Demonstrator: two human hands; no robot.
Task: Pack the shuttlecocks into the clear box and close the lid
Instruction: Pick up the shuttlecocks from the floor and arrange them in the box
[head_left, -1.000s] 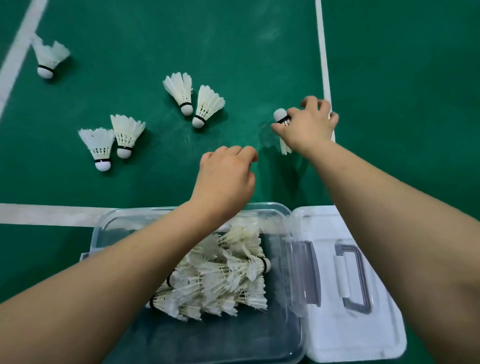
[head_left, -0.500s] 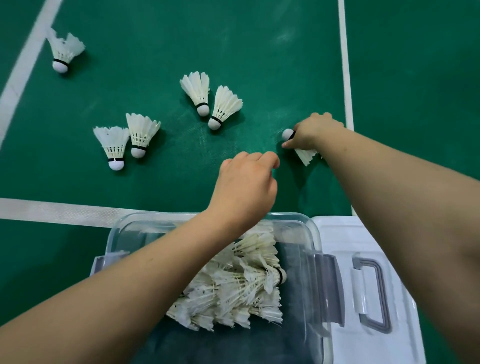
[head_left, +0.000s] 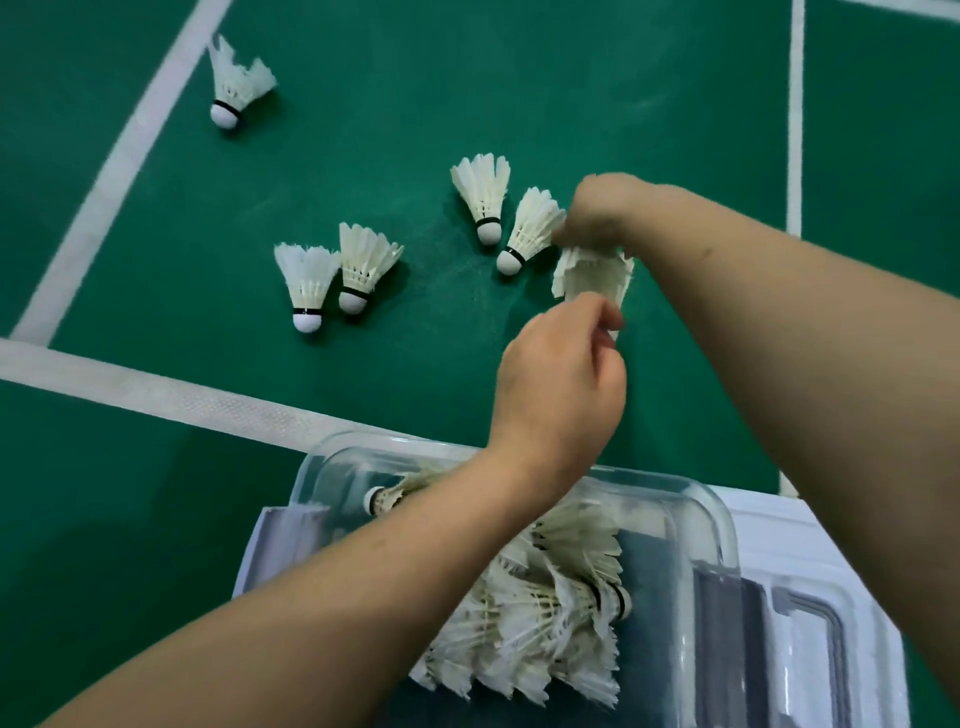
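The right hand (head_left: 597, 208) is curled tight around the cork end of a shuttlecock (head_left: 592, 273), its feather skirt hanging down below the fist. The left hand (head_left: 558, 384) comes up right under it, fingers pinched narrow, their tips at the lower edge of those feathers; whether they actually grip the skirt or just brush it, I can't tell from here.

Just left of the right hand, two loose shuttlecocks lie side by side on the green court floor (head_left: 363, 130), the nearer one (head_left: 527, 231) almost touching the knuckles, its partner (head_left: 483, 197) beside it. Further left of the left hand sits another pair (head_left: 337, 275), feathers overlapping. Well off to the far left, by a white line, a lone shuttlecock (head_left: 236, 85) rests on its own.

Under the left forearm stands the clear box (head_left: 722, 525), open, with a heap of packed shuttlecocks (head_left: 545, 613) inside. Its white lid (head_left: 810, 530) lies flipped open beneath the right forearm.
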